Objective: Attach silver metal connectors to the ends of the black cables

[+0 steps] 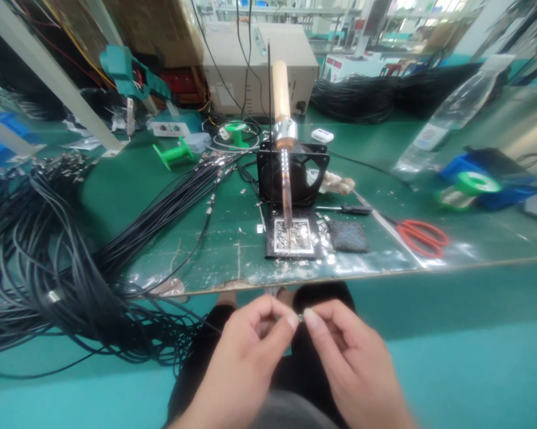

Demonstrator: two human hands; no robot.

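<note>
We cannot identify the tiny piece (301,317) between our fingers (281,336); left of them, black cables (83,262) leave our view.

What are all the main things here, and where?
Small part: one, shiny, between both hands
Cables: many, black, left
Bench: one, green, middle
Soldering iron: one, wooden handle, over tray
Tray: one, white rim, bench front
Fan: one, black, behind tray
Pad: one, dark grey, right of tray
Screwdriver: one, black handle, behind pad
Scissors: one pair, red handles, right
Bottle: one, clear, back right
Spools: three, green, left and right
Machine: one, beige, back centre
Device: one, teal, back left
Left hand: one, bottom centre
Right hand: one, beside left hand
</note>
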